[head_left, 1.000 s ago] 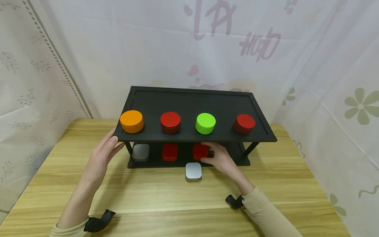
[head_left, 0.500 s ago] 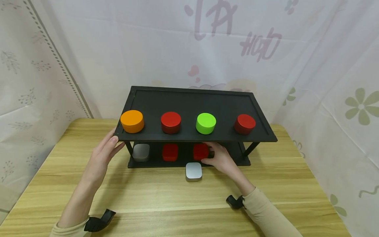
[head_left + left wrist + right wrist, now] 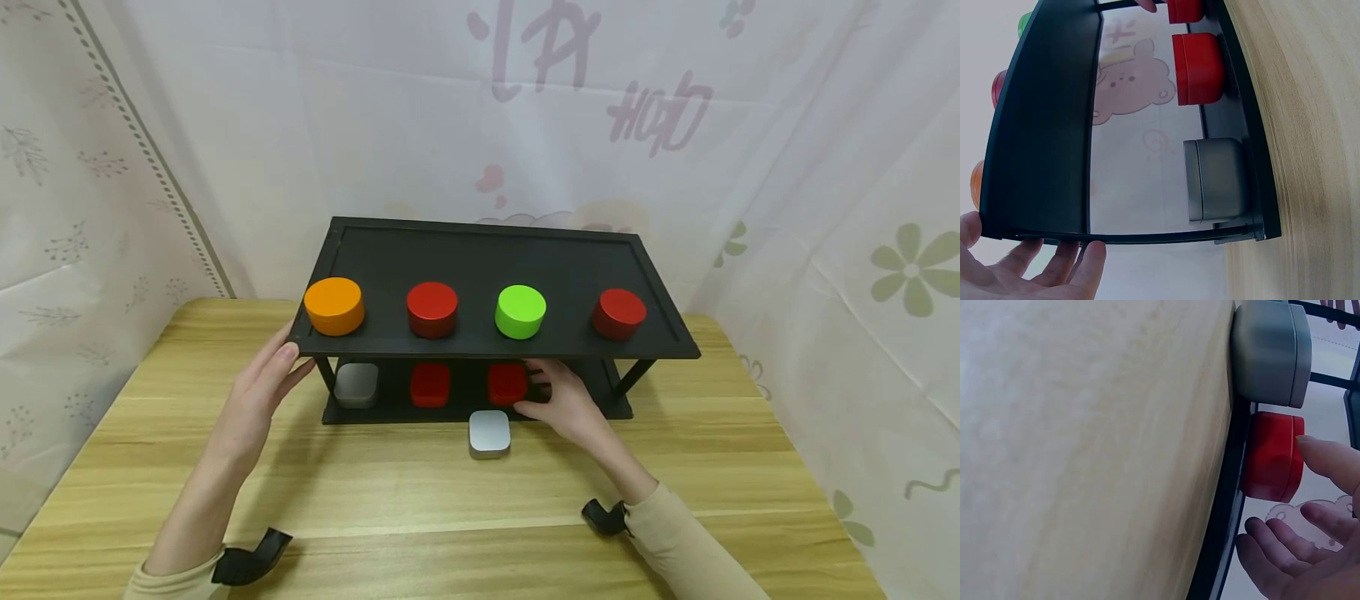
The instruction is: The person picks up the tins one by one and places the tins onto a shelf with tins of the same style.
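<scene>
A black two-tier rack (image 3: 480,258) stands on the wooden table. At its left front corner my left hand (image 3: 255,392) holds the upper shelf, the thumb at the corner and the fingers at the end edge (image 3: 1054,237). On the lower shelf sit a grey square tin (image 3: 356,385), a red square tin (image 3: 430,385) and a second red tin (image 3: 507,384). My right hand (image 3: 566,404) reaches in from the right, spread beside that second tin. In the right wrist view the thumb (image 3: 1329,459) is by the tin's lid, with the other fingers (image 3: 1266,562) apart from it.
A silver square tin (image 3: 489,433) sits on the table (image 3: 420,500) before the lower shelf. Along the upper shelf's front are round tins: orange (image 3: 333,307), red (image 3: 432,310), green (image 3: 521,312) and darker red (image 3: 618,314). A patterned curtain (image 3: 375,108) hangs behind.
My right hand has eased slightly right, its fingers letting go of the right-hand red tin, which stays in place. The left hand holds the rack as before.
</scene>
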### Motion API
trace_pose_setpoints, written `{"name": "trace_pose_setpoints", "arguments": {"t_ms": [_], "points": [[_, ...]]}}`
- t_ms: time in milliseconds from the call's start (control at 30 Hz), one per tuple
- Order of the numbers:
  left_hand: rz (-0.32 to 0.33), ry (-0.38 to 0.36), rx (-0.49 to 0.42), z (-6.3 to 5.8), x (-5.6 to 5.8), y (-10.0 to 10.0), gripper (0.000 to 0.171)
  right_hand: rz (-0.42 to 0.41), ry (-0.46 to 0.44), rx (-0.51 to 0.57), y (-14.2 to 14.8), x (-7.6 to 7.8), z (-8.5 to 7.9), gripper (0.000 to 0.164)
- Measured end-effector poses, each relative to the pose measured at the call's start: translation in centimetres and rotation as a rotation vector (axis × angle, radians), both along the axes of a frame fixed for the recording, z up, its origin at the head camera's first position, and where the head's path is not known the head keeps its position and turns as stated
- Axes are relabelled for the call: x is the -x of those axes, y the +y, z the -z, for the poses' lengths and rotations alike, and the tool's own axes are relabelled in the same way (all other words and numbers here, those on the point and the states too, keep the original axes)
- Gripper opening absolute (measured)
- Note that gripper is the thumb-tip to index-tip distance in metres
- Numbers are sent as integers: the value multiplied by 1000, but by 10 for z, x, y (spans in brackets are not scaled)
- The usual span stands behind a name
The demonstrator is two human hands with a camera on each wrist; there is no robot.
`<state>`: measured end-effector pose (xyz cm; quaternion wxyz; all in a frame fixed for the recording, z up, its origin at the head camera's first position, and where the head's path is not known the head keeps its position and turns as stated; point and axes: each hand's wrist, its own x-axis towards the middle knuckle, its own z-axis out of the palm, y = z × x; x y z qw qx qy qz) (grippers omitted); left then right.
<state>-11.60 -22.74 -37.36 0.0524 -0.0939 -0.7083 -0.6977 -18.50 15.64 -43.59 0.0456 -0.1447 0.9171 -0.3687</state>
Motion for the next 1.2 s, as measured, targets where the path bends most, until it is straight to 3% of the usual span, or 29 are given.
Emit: {"name": "trace_pose_setpoints", "arguments": {"t_ms": [800, 1200], "points": [[6, 16, 8, 1, 1, -1, 44, -38, 147, 33, 1, -32, -20, 71], [12, 13, 23, 1, 0, -2, 45, -73, 153, 64, -4, -45, -20, 67]]}}
